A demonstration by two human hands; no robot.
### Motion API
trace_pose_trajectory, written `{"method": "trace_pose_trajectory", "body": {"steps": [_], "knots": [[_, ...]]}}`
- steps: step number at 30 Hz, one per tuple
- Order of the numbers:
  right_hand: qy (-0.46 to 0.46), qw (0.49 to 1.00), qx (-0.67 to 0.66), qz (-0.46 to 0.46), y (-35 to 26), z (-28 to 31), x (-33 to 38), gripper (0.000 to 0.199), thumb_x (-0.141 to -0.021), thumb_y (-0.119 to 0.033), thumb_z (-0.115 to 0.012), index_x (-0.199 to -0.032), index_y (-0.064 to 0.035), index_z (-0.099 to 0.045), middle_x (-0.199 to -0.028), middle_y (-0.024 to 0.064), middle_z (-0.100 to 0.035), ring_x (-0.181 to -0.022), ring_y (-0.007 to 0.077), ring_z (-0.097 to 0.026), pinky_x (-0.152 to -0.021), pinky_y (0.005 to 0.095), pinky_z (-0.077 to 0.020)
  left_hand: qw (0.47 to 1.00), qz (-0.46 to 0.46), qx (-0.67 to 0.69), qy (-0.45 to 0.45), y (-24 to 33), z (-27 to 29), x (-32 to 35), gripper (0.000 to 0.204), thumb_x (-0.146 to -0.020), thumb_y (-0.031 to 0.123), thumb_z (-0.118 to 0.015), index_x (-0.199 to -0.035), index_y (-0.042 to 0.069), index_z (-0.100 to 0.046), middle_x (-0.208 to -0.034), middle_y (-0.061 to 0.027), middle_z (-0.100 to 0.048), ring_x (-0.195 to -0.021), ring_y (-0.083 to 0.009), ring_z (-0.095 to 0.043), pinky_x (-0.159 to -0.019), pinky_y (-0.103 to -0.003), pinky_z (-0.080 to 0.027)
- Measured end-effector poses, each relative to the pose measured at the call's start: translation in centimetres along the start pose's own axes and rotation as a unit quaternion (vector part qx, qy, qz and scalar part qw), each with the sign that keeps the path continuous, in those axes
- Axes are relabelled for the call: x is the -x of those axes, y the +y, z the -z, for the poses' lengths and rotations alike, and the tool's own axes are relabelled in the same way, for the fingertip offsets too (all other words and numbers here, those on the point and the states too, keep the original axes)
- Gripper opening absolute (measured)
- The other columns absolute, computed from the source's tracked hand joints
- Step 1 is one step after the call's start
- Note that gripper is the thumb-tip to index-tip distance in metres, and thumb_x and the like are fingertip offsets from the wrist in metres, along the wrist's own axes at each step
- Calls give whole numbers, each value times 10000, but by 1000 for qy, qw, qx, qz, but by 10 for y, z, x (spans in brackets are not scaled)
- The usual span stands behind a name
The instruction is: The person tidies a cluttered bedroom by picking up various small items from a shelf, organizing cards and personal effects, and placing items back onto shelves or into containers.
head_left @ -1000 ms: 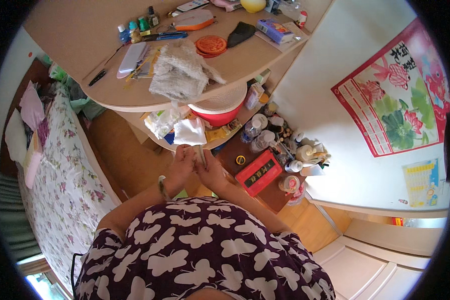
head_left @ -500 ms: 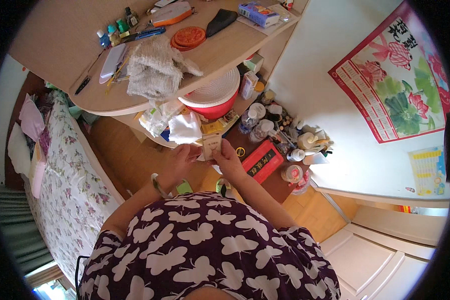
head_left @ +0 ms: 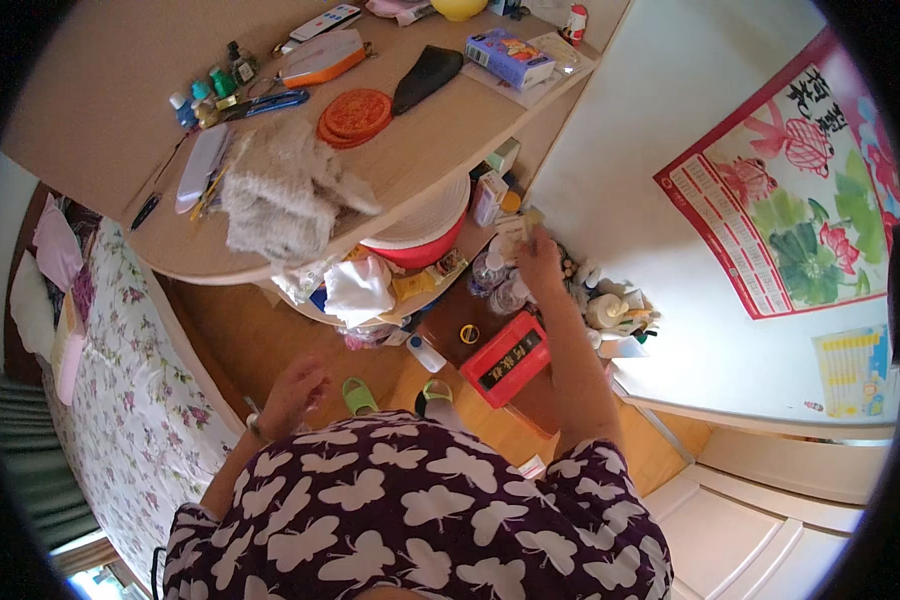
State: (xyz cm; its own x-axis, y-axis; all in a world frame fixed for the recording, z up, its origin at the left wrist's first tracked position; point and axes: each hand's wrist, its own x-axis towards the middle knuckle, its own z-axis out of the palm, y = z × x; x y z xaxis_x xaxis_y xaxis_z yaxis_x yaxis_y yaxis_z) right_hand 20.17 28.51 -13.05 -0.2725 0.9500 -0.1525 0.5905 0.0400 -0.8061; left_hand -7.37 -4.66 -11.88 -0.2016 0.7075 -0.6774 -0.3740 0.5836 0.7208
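Stretched out to the right, my right hand (head_left: pixel 540 262) is closed on a small cream packet (head_left: pixel 513 230), over a cluster of clear bottles (head_left: pixel 490 268) beside the wall. Part of the packet is hidden by the fingers. My left hand (head_left: pixel 300 388) hangs low near the bed side, its fingers loosely bent with nothing seen in them. Between the two arms, a flat red box (head_left: pixel 508 362) with a black panel lies on a brown surface, and a yellow roll of tape (head_left: pixel 470 334) sits close to it.
Above is a wooden desk (head_left: pixel 410 130) with a beige knitted cloth (head_left: pixel 285 195), orange round coasters (head_left: pixel 355 115) and a purple box (head_left: pixel 510 60). Beneath it stand a red basket (head_left: pixel 425 250) and a white cloth (head_left: pixel 358 288). A flowered bed (head_left: pixel 150 380) fills the left.
My right hand has carried the cream packet away from my left hand, rightward toward the bottles. My left hand has let go and dropped back toward my body.
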Motion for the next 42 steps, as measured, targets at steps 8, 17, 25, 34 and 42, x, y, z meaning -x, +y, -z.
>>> {"method": "trace_pose_trajectory", "body": {"steps": [8, 17, 25, 34, 42], "knots": [[-179, 905, 331, 196, 134, -72, -137, 359, -732, -97, -581, -1078, -26, -520, -902, 185, -578, -830, 316, -570, -670, 407, -450, 980, 19, 90, 178, -72, 48, 23, 242, -877, 135, -493, -1094, 30, -469, -823, -72, -578, -652, -123, -539, -557, -240, -444], [-243, 953, -114, -138, 228, -161, -191, 317, -740, -16, -560, -1056, -40, -549, -753, 101, -571, -616, 228, -550, -508, 375, -445, 970, 62, 107, 207, -81, 44, 35, 245, -889, 114, -463, -1111, 16, -430, -861, -122, -577, -683, -179, -569, -600, -298, -485], [-229, 971, -18, -63, 236, -162, -192, 298, -694, -227, -676, -870, 1, -600, -835, 123, -613, -709, 235, -596, -610, 349, -496, 965, 76, 146, 204, -88, 44, 35, 272, -876, 133, -513, -1117, 34, -438, -875, -122, -581, -721, -196, -585, -637, -323, -499], [-195, 965, 159, 77, 210, -146, -176, 364, -765, -247, -605, -988, 36, -553, -925, 159, -608, -824, 252, -593, -700, 359, -489, 975, 72, 106, 181, -97, 47, 22, 264, -880, 142, -506, -1113, 33, -444, -865, -113, -588, -720, -177, -587, -648, -298, -495], [-183, 851, 427, 243, 231, -141, -182, 277, -823, -209, -476, -990, -25, -597, -934, 164, -611, -873, 298, -575, -790, 394, -459, 977, 60, 122, 161, -83, 35, 20, 274, -875, 135, -509, -1117, 27, -439, -881, -110, -586, -725, -175, -588, -638, -298, -496]]}}
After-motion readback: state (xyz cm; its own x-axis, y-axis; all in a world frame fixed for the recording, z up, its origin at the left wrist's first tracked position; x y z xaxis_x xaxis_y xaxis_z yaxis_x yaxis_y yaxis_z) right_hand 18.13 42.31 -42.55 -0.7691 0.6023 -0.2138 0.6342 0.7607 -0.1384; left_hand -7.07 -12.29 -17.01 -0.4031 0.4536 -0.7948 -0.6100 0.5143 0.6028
